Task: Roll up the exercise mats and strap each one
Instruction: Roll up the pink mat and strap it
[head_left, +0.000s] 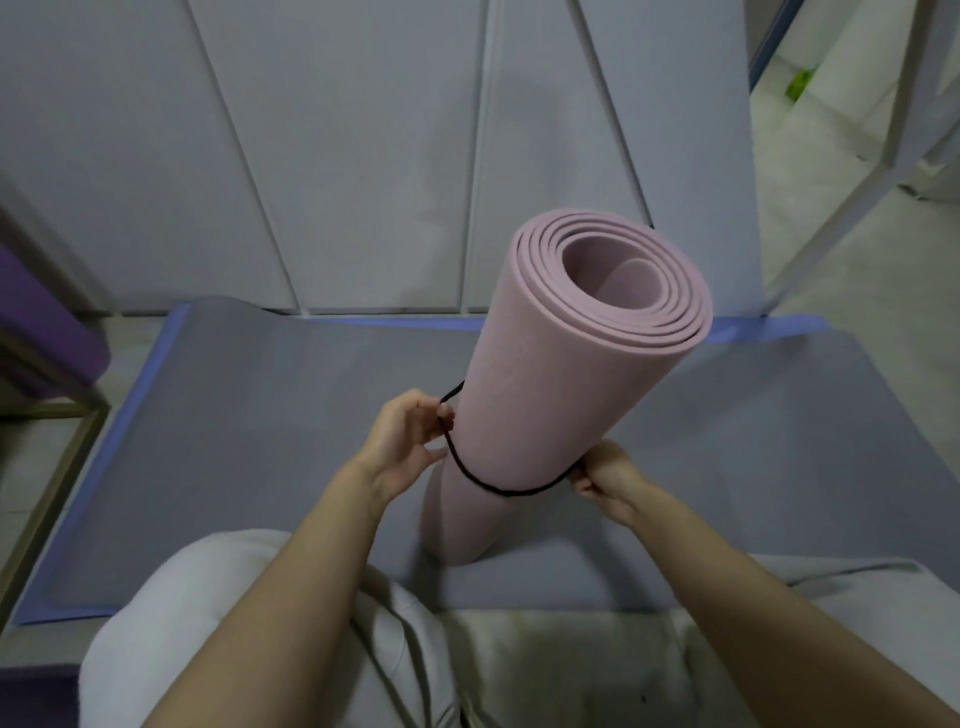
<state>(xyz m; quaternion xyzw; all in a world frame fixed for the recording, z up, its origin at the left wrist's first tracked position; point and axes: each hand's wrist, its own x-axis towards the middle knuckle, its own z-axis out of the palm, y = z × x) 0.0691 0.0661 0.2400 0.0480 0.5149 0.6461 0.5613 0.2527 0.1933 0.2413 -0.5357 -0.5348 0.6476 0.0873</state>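
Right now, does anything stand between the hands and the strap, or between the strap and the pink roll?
Nothing visible does. The left hand pinches the black strap at the roll's left side, the right hand holds it at the right, and the strap lies straight against the rolled pink mat.

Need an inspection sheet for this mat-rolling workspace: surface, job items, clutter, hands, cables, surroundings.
Surface: grey mat laid flat on the floor, with a blue edge showing along its borders.
Job's things: pink rolled mat stands on end on the grey mat, tilted; black strap is looped round its lower part.
Clutter: purple mat on a metal frame at the left.
Grippers: left hand pinches the strap at the roll's left side; right hand holds it at the right side.
Cables: nothing seen.
Surroundings: grey wall panels behind; small green object at the far right, too blurred to identify.
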